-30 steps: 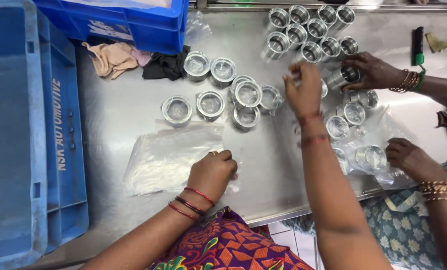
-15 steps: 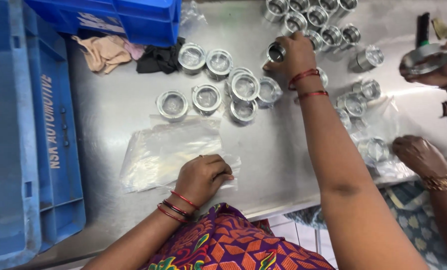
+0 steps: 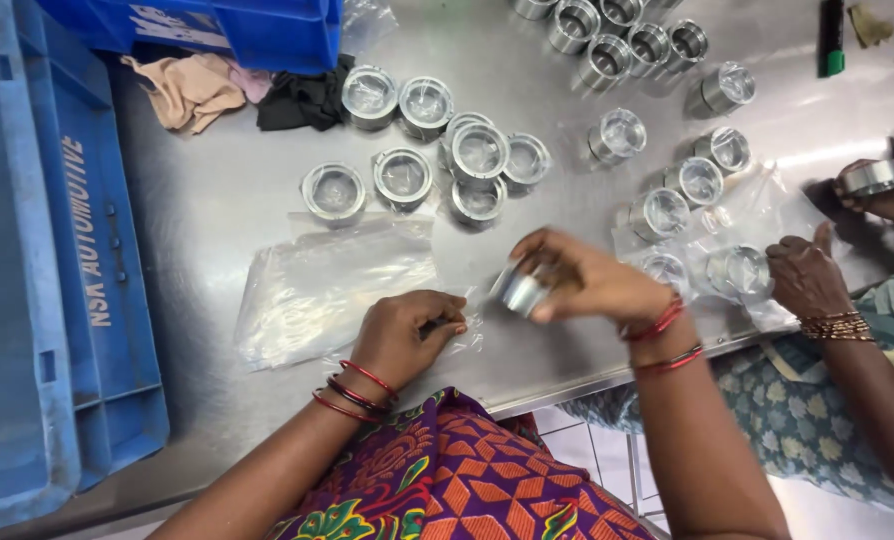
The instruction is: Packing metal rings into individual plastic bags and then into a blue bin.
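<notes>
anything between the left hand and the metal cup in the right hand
Only a small clear bag pinched by the left hand; the cup in the right hand hovers beside it, head view.

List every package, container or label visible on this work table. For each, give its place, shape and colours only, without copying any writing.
Clear plastic bags: flat stack, table centre-left, under left hand.
Large blue plastic crate: left edge, rectangular, white lettering on its side.
Second blue crate: top left, pale label.
Crumpled clear bags: right, among metal rings.

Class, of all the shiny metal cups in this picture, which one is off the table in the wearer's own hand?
The blurred metal cup gripped by the right hand, near the table's front edge. The other cups sit on the steel table, apart from one a co-worker holds.
</notes>
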